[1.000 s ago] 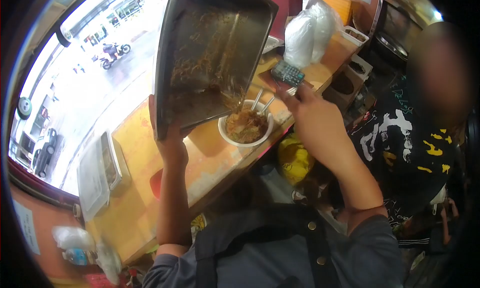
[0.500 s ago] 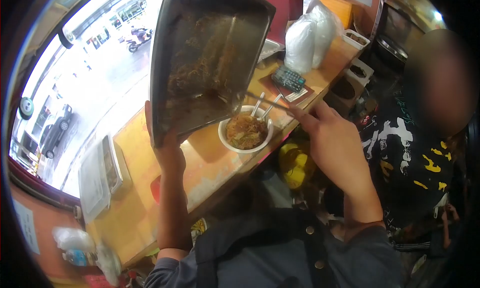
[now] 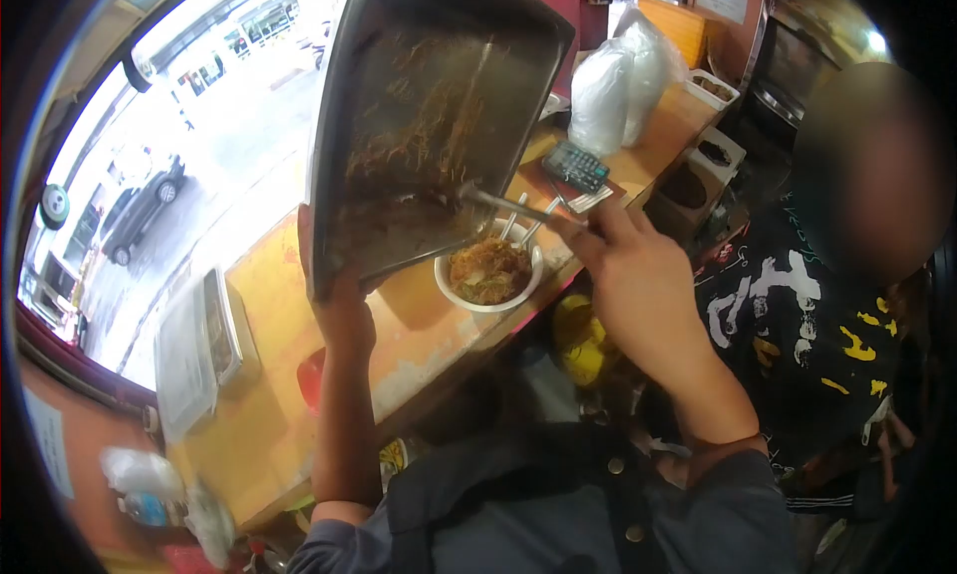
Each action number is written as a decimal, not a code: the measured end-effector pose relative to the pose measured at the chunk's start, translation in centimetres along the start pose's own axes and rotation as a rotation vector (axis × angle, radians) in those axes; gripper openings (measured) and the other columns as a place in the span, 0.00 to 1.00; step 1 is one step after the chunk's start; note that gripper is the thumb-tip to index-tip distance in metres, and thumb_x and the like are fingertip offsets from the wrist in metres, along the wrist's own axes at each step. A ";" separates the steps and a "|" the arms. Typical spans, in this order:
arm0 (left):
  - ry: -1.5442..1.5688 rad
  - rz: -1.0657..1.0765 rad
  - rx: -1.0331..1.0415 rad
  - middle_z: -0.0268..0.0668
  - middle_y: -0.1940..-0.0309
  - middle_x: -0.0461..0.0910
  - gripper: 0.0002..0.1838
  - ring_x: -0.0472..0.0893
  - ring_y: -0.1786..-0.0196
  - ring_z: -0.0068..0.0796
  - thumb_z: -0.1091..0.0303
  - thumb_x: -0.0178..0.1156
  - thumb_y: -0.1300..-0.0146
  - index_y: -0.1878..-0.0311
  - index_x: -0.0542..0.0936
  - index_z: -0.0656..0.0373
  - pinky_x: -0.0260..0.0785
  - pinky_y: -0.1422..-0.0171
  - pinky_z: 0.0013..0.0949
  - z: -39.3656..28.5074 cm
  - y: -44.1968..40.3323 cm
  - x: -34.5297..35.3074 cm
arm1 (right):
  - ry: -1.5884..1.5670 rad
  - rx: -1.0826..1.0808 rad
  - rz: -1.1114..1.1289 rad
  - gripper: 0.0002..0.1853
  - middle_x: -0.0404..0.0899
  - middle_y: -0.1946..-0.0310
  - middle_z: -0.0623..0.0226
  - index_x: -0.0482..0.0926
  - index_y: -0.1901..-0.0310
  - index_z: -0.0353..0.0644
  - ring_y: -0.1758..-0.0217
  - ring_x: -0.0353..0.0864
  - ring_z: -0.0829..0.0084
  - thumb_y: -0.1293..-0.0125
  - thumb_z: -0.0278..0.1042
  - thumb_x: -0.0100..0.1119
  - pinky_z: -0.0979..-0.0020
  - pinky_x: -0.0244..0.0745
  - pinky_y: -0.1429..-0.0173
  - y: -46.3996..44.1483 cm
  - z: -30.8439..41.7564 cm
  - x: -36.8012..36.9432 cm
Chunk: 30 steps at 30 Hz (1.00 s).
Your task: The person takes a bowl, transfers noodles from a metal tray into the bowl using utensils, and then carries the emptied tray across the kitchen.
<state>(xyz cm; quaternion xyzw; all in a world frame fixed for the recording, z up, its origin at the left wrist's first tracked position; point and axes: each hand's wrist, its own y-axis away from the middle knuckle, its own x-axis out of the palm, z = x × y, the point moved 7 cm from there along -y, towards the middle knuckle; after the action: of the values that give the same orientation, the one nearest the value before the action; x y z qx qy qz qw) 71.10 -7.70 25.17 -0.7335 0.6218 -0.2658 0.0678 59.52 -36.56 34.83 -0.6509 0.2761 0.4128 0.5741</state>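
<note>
My left hand [image 3: 344, 300] grips the lower edge of a deep metal pan [image 3: 419, 105], tilted steeply so its inside faces me. Thin strands of noodles and brown residue cling to the pan's inner wall. In my right hand [image 3: 633, 270] is a long metal utensil [image 3: 513, 206]; its blurred far end is inside the pan near the lower corner. Directly below stands a white bowl [image 3: 445, 284] filled with noodles [image 3: 488, 272]. Two white handles [image 3: 528, 225] stick up at the bowl's back rim.
The yellow counter [image 3: 264, 404] carries a clear plastic container [image 3: 194, 360] at left, a red item [image 3: 311, 377], a calculator [image 3: 575, 167] and wrapped plastic stacks [image 3: 613, 85]. A person in a printed black shirt [image 3: 797, 325] stands close on my right. Beyond the counter is a street.
The utensil's tip has moved left and slightly deeper into the pan's lower corner. My left hand keeps the pan tilted above the bowl. The view has shifted slightly.
</note>
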 end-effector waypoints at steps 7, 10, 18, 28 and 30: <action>-0.023 0.072 -0.056 0.42 0.29 0.62 0.41 0.71 0.32 0.38 0.78 0.48 0.38 0.20 0.51 0.53 0.81 0.43 0.39 0.0 0.0 1.5 | -0.065 0.021 -0.019 0.26 0.75 0.58 0.62 0.80 0.42 0.48 0.53 0.79 0.61 0.46 0.26 0.59 0.63 0.79 0.55 -0.2 -1.1 2.9; -0.031 -0.018 0.043 0.44 0.43 0.76 0.24 0.81 0.44 0.40 0.75 0.55 0.35 0.35 0.70 0.65 0.83 0.47 0.44 0.4 -0.3 0.5 | -0.088 0.129 0.121 0.27 0.75 0.59 0.62 0.80 0.42 0.49 0.52 0.79 0.60 0.47 0.24 0.58 0.61 0.79 0.54 2.1 -2.7 0.3; -0.085 -0.048 0.003 0.44 0.45 0.76 0.19 0.81 0.46 0.40 0.76 0.55 0.35 0.42 0.75 0.68 0.84 0.48 0.44 0.3 -0.1 1.2 | -0.126 0.110 0.055 0.25 0.76 0.61 0.63 0.82 0.43 0.50 0.56 0.80 0.59 0.44 0.20 0.56 0.60 0.78 0.57 2.9 -3.9 -0.1; -0.128 -0.090 0.084 0.47 0.47 0.78 0.15 0.81 0.45 0.41 0.82 0.60 0.40 0.48 0.80 0.63 0.82 0.47 0.41 0.0 -1.0 0.3 | -0.119 0.168 0.004 0.24 0.77 0.60 0.63 0.83 0.44 0.52 0.59 0.82 0.59 0.41 0.19 0.58 0.61 0.78 0.60 4.4 -5.6 0.9; -0.207 -0.089 0.092 0.48 0.47 0.78 0.17 0.80 0.45 0.42 0.83 0.61 0.41 0.47 0.79 0.62 0.82 0.47 0.41 -1.2 -0.6 1.1 | -0.145 0.193 0.005 0.23 0.77 0.60 0.63 0.82 0.44 0.52 0.59 0.82 0.59 0.41 0.20 0.58 0.62 0.78 0.59 4.1 -6.0 1.6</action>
<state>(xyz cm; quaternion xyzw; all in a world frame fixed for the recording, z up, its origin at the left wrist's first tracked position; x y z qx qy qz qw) 71.16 -8.34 26.75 -0.7801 0.5655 -0.2194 0.1533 58.22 -42.96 31.31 -0.5604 0.2739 0.4316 0.6516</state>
